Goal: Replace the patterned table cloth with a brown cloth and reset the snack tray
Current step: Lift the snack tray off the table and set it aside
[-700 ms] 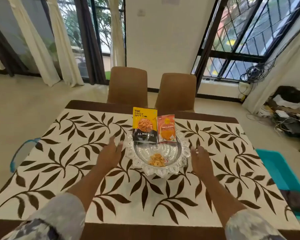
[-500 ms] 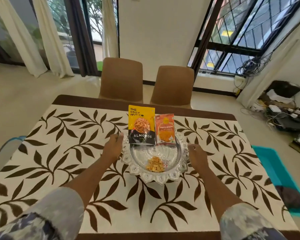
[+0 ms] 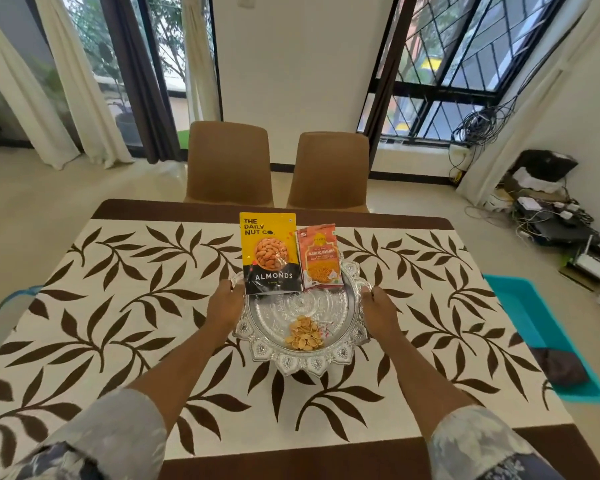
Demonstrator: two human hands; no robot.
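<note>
Snack tray [image 3: 300,344] sits mid-table on the patterned cloth [image 3: 125,306], two packets propped at its far rim, loose nuts near its front. I have my left hand [image 3: 224,308] curled on its left handle, right hand [image 3: 378,308] curled on the right; tray lies squarely between them. Lift looks straight up. Brown cloth [image 3: 560,367] waits in the tub, right.

The almond pouch [image 3: 270,254] hides the tray's [image 3: 302,365] far rim; small packet print is unreadable.
</note>
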